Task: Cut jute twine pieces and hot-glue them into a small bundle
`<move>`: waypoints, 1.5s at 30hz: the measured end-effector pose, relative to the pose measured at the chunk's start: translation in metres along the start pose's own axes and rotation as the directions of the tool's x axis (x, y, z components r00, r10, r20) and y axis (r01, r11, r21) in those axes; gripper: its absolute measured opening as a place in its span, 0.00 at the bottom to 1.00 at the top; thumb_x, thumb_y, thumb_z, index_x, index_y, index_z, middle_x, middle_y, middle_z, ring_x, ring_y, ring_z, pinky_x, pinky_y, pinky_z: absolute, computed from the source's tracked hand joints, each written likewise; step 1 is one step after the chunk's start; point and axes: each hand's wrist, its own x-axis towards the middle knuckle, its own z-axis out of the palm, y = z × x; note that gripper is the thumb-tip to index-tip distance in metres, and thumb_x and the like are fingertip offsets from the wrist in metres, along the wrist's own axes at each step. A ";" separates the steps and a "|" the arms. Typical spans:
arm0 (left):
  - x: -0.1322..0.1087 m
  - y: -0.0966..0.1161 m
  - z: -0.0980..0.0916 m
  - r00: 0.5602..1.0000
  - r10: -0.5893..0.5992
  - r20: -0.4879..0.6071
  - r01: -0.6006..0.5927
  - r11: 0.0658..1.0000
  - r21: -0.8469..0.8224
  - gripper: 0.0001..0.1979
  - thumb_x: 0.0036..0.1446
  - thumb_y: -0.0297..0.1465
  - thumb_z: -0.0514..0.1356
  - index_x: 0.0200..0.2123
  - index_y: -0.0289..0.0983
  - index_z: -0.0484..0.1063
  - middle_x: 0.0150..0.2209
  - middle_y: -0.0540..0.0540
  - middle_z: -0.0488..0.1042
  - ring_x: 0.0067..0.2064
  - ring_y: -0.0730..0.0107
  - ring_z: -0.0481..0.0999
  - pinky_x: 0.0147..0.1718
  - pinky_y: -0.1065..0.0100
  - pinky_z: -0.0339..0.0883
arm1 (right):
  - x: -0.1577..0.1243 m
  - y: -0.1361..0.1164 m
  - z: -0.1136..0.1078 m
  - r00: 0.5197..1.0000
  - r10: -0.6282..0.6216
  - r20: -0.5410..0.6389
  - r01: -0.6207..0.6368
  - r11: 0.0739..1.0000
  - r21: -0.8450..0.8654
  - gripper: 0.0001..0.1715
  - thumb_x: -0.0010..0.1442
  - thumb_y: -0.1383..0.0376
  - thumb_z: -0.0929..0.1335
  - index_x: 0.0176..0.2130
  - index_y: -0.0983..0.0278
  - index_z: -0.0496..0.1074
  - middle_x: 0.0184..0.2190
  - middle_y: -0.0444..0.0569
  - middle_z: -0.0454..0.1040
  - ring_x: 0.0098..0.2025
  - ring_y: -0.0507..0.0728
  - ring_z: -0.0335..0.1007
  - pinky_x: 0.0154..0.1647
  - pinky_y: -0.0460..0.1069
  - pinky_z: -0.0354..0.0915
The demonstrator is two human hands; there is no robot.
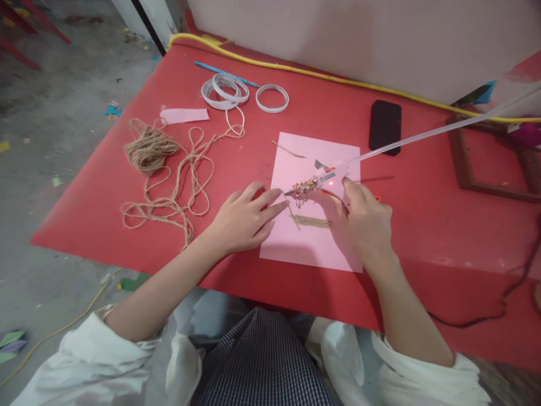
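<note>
My right hand [366,217] grips a hot glue gun [328,181] with a lit red spot on its body. A long clear glue stick [426,134] runs out of its back to the upper right. The nozzle, crusted with brownish residue behind its tip, points left. My left hand [249,217] pinches a short piece of twine [292,213] right by the nozzle tip. Beneath both hands lies a pink sheet of paper [291,251]. On it, twine strips [311,221] lie side by side in a band, partly hidden by my right hand. Farther up rests a loose twine piece [288,149].
A twine bundle [150,148] with loose strands lies left on the red table [236,279]. Behind are tape rolls [272,98], a blue pencil-like stick [226,73] and a pink paper strip [185,115]. A black phone [385,127] and wooden frame [465,163] are at right.
</note>
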 end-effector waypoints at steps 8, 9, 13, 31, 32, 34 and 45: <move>0.000 -0.001 0.001 1.000 0.004 -0.001 -0.004 1.000 0.005 0.24 0.69 0.36 0.49 0.65 0.47 0.66 0.66 0.44 0.66 0.62 0.46 0.63 0.45 0.53 0.73 | -0.001 0.000 -0.004 1.000 0.014 0.019 -0.014 1.000 -0.005 0.29 0.73 0.54 0.57 0.60 0.70 0.68 0.44 0.62 0.76 0.43 0.63 0.74 0.34 0.51 0.62; 0.000 -0.001 0.001 1.000 0.004 0.000 -0.004 1.000 0.003 0.24 0.69 0.36 0.49 0.65 0.47 0.66 0.66 0.44 0.66 0.62 0.46 0.63 0.45 0.53 0.73 | -0.001 0.000 -0.003 1.000 0.011 0.022 -0.011 1.000 -0.007 0.29 0.73 0.54 0.57 0.60 0.69 0.68 0.45 0.62 0.76 0.43 0.63 0.74 0.34 0.51 0.62; 0.000 -0.001 0.001 1.000 0.002 -0.007 -0.003 1.000 -0.014 0.24 0.68 0.36 0.50 0.65 0.47 0.66 0.66 0.44 0.67 0.62 0.46 0.63 0.45 0.53 0.72 | -0.001 0.003 0.003 1.000 -0.002 0.019 0.002 1.000 -0.015 0.29 0.73 0.53 0.57 0.61 0.69 0.67 0.45 0.61 0.76 0.42 0.62 0.74 0.34 0.51 0.63; 0.000 -0.001 0.000 1.000 -0.001 -0.010 0.000 0.999 -0.049 0.25 0.67 0.35 0.50 0.65 0.48 0.67 0.65 0.43 0.67 0.62 0.46 0.62 0.44 0.53 0.72 | -0.002 0.004 0.003 1.000 -0.001 0.002 0.001 1.000 0.017 0.30 0.72 0.53 0.57 0.62 0.68 0.67 0.45 0.62 0.77 0.42 0.63 0.73 0.35 0.52 0.63; 0.000 -0.001 0.000 1.000 -0.001 -0.005 0.001 0.999 -0.045 0.25 0.67 0.35 0.50 0.65 0.48 0.66 0.65 0.43 0.67 0.62 0.46 0.62 0.45 0.53 0.72 | -0.002 0.004 0.003 1.000 -0.001 0.003 0.001 1.000 0.017 0.30 0.72 0.53 0.57 0.62 0.68 0.67 0.45 0.62 0.76 0.42 0.63 0.73 0.35 0.52 0.63; 0.000 -0.001 0.000 1.000 -0.001 0.002 0.001 0.999 -0.037 0.25 0.68 0.35 0.49 0.66 0.47 0.66 0.65 0.43 0.67 0.62 0.46 0.62 0.45 0.53 0.72 | -0.002 0.003 0.003 1.000 0.000 0.002 0.000 1.000 0.016 0.30 0.72 0.53 0.57 0.61 0.69 0.67 0.45 0.62 0.77 0.42 0.62 0.73 0.35 0.52 0.63; -0.001 -0.001 0.000 1.000 0.008 -0.013 -0.008 1.000 -0.026 0.24 0.68 0.35 0.49 0.65 0.48 0.67 0.65 0.44 0.67 0.62 0.46 0.62 0.44 0.53 0.72 | 0.000 0.003 0.003 1.000 -0.011 0.005 0.011 1.000 0.010 0.30 0.72 0.52 0.58 0.61 0.68 0.68 0.46 0.62 0.77 0.41 0.63 0.74 0.35 0.52 0.65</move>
